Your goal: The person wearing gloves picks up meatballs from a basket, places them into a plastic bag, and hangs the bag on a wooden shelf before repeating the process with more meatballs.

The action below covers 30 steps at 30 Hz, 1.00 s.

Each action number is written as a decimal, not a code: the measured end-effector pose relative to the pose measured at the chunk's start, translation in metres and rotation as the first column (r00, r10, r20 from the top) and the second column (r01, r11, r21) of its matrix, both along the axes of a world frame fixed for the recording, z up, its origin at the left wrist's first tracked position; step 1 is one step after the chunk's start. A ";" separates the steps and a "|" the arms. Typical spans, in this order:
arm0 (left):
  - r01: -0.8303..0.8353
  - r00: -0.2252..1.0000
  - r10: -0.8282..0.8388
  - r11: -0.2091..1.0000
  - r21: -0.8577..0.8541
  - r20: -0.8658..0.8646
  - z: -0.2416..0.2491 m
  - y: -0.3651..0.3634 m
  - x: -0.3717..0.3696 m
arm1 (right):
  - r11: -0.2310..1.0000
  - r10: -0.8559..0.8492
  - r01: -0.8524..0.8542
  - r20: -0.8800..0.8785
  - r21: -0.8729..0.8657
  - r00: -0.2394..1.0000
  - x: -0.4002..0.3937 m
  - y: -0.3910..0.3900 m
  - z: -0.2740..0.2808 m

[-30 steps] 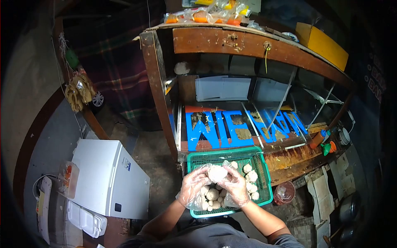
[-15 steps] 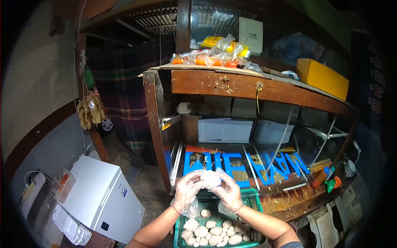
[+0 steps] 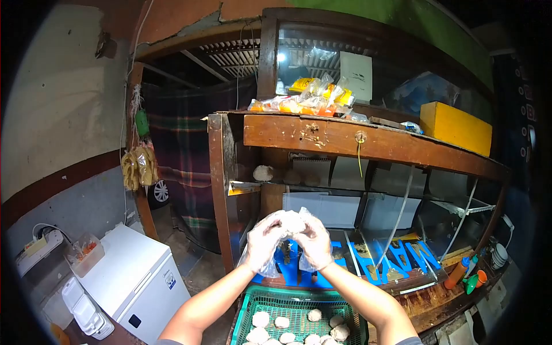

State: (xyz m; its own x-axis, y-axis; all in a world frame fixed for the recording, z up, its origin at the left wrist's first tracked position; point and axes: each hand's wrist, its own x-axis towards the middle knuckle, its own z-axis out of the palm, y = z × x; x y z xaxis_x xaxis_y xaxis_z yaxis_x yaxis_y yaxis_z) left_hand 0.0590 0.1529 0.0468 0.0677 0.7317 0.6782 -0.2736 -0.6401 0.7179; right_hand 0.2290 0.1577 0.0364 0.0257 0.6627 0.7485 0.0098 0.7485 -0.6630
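Note:
Both of my hands wear loose, clear plastic gloves. Between them, raised in front of my chest, is a pale, rounded lump that looks like a meatball (image 3: 292, 222). My left hand (image 3: 267, 238) grips it from the left and my right hand (image 3: 313, 241) from the right, fingers curled around it. Glare and the gloves blur its outline. Below my hands is a green plastic basket (image 3: 244, 310) with several similar pale meatballs of different sizes lying apart in it; its near part is cut off by the frame.
Beyond the basket stands a wooden glass-fronted cabinet (image 3: 276, 131) with blue lettering (image 3: 397, 261), packets (image 3: 299, 105) and a yellow box (image 3: 457, 129) on top. At left is a white chest freezer (image 3: 144, 276) beside foam boxes (image 3: 86, 310). Bottles (image 3: 457, 273) stand at right.
My hands have risen away from the basket with the meatball between them. The view has tilted upward, so the basket and cabinet sit lower in it.

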 end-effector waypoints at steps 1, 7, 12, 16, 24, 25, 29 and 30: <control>-0.005 1.000 0.005 1.000 0.007 0.002 0.006 0.008 0.002 | 1.000 0.021 -0.021 -0.051 0.000 0.998 -0.003 0.009 0.005; -0.098 0.994 0.097 0.995 0.027 0.046 0.014 0.077 0.013 | 0.939 -0.340 0.322 0.208 0.119 0.917 -0.001 0.072 0.025; -0.315 0.949 0.316 0.946 0.071 -0.008 0.030 0.106 0.016 | 0.944 -0.328 0.322 0.134 0.064 0.935 -0.012 0.109 0.041; -0.498 0.866 0.500 0.860 0.115 0.010 0.045 0.136 0.024 | 0.871 -0.480 0.446 0.166 0.208 0.861 -0.011 0.146 0.059; -0.460 0.888 0.460 0.888 0.020 0.012 0.039 0.184 0.032 | 0.788 -0.613 0.608 0.205 0.095 0.763 -0.020 0.175 0.073; -0.459 0.888 0.459 0.888 0.021 0.015 0.042 0.184 0.033 | 0.814 -0.578 0.576 0.190 0.068 0.794 -0.021 0.173 0.075; -0.534 0.841 0.538 0.843 0.067 -0.059 0.050 0.182 0.035 | 0.796 -0.605 0.595 0.178 0.111 0.776 -0.022 0.172 0.085; -0.548 0.831 0.551 0.834 0.054 -0.079 0.053 0.178 0.037 | 0.802 -0.598 0.586 0.188 0.120 0.779 -0.022 0.172 0.086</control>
